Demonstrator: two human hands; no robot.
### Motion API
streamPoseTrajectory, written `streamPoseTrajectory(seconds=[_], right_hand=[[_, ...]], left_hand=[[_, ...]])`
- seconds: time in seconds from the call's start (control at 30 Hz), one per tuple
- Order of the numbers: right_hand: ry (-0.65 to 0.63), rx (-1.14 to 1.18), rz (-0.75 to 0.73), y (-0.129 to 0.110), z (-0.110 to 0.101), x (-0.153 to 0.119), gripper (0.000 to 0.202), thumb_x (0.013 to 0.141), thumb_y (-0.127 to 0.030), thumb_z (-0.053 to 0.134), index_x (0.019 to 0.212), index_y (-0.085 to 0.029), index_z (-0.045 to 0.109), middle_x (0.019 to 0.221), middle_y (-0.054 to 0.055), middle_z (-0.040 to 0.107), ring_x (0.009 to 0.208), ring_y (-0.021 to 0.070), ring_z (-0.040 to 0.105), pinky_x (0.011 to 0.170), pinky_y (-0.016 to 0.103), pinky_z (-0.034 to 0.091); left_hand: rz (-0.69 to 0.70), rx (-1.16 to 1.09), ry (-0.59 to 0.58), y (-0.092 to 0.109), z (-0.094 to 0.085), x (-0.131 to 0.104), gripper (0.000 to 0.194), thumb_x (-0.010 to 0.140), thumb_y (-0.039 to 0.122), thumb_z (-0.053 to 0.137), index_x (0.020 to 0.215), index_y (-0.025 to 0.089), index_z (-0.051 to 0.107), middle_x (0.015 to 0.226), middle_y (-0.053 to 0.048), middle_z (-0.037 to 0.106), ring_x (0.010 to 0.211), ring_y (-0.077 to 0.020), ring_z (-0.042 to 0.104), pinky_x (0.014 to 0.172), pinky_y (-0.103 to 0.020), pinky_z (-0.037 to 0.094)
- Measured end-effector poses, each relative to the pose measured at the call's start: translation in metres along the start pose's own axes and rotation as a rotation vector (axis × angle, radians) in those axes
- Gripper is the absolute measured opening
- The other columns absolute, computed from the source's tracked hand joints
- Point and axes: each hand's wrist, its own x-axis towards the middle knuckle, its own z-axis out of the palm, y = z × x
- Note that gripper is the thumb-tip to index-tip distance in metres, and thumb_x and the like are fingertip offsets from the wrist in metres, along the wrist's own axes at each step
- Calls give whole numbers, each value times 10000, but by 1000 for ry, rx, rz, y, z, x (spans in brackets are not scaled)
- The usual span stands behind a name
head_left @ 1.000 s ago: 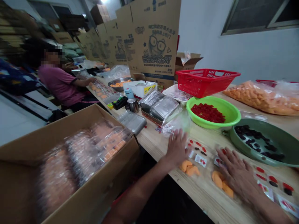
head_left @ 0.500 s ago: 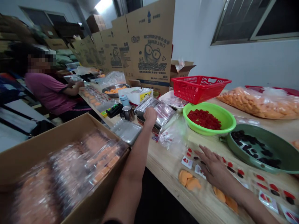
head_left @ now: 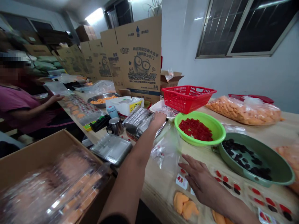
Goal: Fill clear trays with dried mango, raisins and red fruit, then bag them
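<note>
My left hand (head_left: 159, 119) reaches forward over a box of clear plastic pieces (head_left: 137, 119), its fingers curled at the far right edge; what they hold is hidden. My right hand (head_left: 196, 175) hovers low over clear plastic trays, palm down with fingers stretched apart. Under and beside it the trays hold red gummies (head_left: 225, 179), dark gummies (head_left: 227, 185), small printed packets (head_left: 181, 181) and orange shell-shaped pieces (head_left: 184, 205). A loose clear bag (head_left: 167, 149) lies between the hands.
A carton (head_left: 63, 137) of packed trays stands at lower left, beside a clear plastic stack (head_left: 112, 149) and a metal mug (head_left: 115, 126). A lime bowl (head_left: 220, 132), green basin (head_left: 287, 177), red basket (head_left: 187, 102) and bagged orange pieces (head_left: 245, 110) stand rightward. A co-worker (head_left: 16, 115) sits left.
My left hand has moved right across the box of plastic pieces to its far edge. My right hand stays spread over the trays. The co-worker now holds up a clear sheet-like piece.
</note>
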Motion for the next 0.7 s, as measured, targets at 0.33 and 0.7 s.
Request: streamPoseTrajectory(seconds=[0.33, 0.7], right_hand=[[192, 915, 298, 41, -15, 14, 471, 944, -430, 521, 1357, -207, 564, 1375, 153, 627, 1277, 299, 601, 1067, 526, 492], [448, 1693, 393, 51, -47, 11, 432, 738, -126, 707, 1155, -183, 608, 861, 11, 735, 625, 101, 646, 488, 167, 503]], left_hand=[[233, -333, 771, 9, -3, -133, 310, 979, 67, 443, 1014, 204, 718, 1183, -77, 743, 1357, -199, 552, 1111, -403, 494], [420, -510, 750, 66, -28, -229, 163, 987, 176, 543, 1013, 225, 697, 1194, -38, 744, 1275, -204, 624, 1063, -429, 558]])
